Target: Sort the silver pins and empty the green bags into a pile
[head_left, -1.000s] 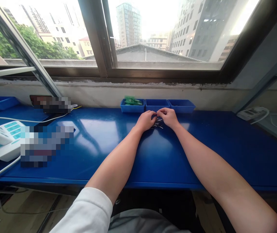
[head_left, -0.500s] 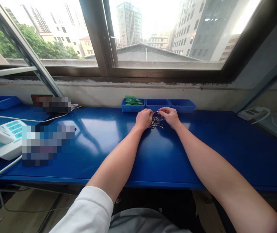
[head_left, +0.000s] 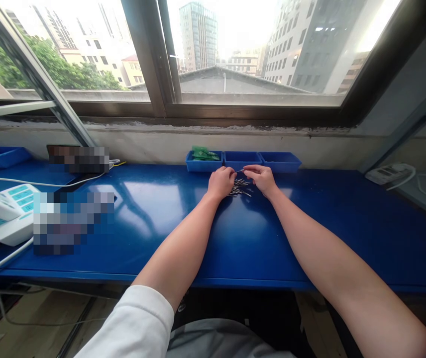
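Both hands meet over the far middle of the blue table, just in front of the bins. Between them runs a thin metal pin (head_left: 240,170), pinched at one end by my left hand (head_left: 221,182) and at the other by my right hand (head_left: 260,178). The fingers of both hands are closed at the tips. Beneath, a loose pile of slim, shiny metal pins (head_left: 240,187) lies on the table, partly hidden by my left hand. The pin's exact kind is too small to make out.
Three joined blue bins stand against the wall: the left bin (head_left: 204,166) holds green packets (head_left: 202,153), beside a middle bin (head_left: 242,158) and a right bin (head_left: 280,162). A white device with teal keys (head_left: 22,196) and cables occupies the blue table (head_left: 168,248)'s left. A power strip (head_left: 388,174) lies far right.
Almost nothing differs. Both hands keep their places over the pile, and the pin between them has shifted very slightly.
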The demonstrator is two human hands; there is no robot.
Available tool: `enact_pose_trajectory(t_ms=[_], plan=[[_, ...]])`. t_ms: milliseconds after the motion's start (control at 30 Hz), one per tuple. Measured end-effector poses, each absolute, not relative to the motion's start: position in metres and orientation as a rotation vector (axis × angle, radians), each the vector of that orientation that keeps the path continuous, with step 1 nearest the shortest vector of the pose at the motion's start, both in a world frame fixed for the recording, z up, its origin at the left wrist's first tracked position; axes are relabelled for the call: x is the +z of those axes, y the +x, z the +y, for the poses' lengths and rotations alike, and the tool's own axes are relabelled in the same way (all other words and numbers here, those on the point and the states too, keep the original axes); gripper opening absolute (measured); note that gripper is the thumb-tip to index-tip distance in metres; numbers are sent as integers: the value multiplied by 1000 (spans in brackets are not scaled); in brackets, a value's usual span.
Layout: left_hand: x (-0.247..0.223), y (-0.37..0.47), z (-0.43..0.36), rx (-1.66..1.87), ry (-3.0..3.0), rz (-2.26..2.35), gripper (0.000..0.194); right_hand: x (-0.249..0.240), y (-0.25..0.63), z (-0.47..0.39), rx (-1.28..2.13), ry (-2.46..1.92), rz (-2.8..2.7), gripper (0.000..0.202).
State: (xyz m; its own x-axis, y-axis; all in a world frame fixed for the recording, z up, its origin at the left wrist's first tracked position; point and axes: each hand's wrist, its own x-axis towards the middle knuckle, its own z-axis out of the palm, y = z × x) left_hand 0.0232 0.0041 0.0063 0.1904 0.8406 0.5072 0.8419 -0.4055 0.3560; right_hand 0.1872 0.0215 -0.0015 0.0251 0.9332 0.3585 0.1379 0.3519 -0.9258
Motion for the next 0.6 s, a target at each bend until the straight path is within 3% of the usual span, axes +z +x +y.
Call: enact_pose_trajectory(t_ms=[333, 600], plan=[[4, 23, 7, -1024, -2367, -1808, 25, 6, 208, 26, 189, -1496, -1460, 55], [2, 22, 8, -931, -2396, -1896, 27, -1, 216, 31, 89, -1770, -1560, 69]])
